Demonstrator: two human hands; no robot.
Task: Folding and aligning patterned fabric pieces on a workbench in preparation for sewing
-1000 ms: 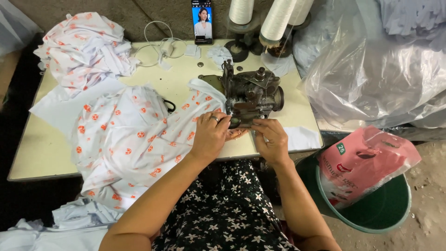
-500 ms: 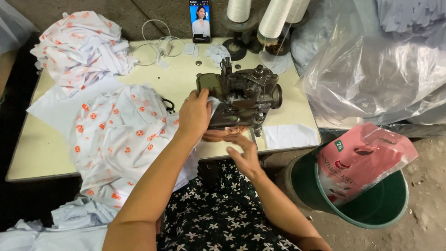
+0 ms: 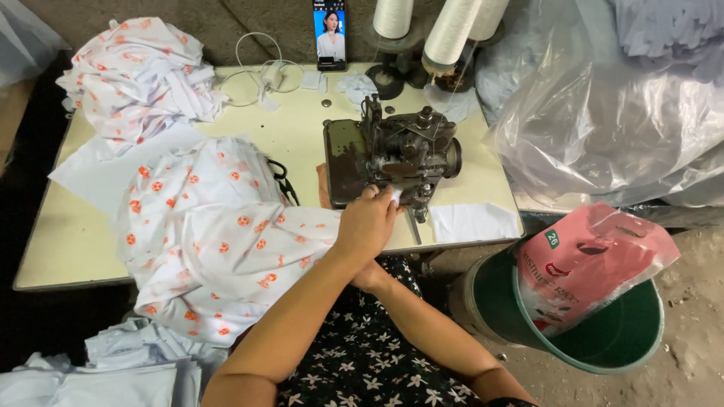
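A dark, worn overlock sewing machine [image 3: 400, 154] stands on the pale table [image 3: 302, 128]. My left hand [image 3: 366, 226] reaches over the table's front edge to the machine's front, its fingertips pinching a bit of white cloth [image 3: 394, 196] by the needle area. A white garment with orange prints [image 3: 219, 234] lies bunched left of that hand and hangs off the table onto my lap. My right hand [image 3: 371, 277] is tucked below my left wrist at the table's edge; its fingers are hidden.
More printed garments [image 3: 136, 75] are piled at the table's back left. A phone [image 3: 329, 34], a charger cable [image 3: 264, 71] and thread cones [image 3: 452, 30] line the back. A green bucket [image 3: 648, 339] with a pink bag [image 3: 588, 264] stands at right, below clear plastic bags [image 3: 603, 128].
My left hand went from the garment up to the machine's left side, then down to its front. My right hand dropped from the tabletop to under my left wrist.
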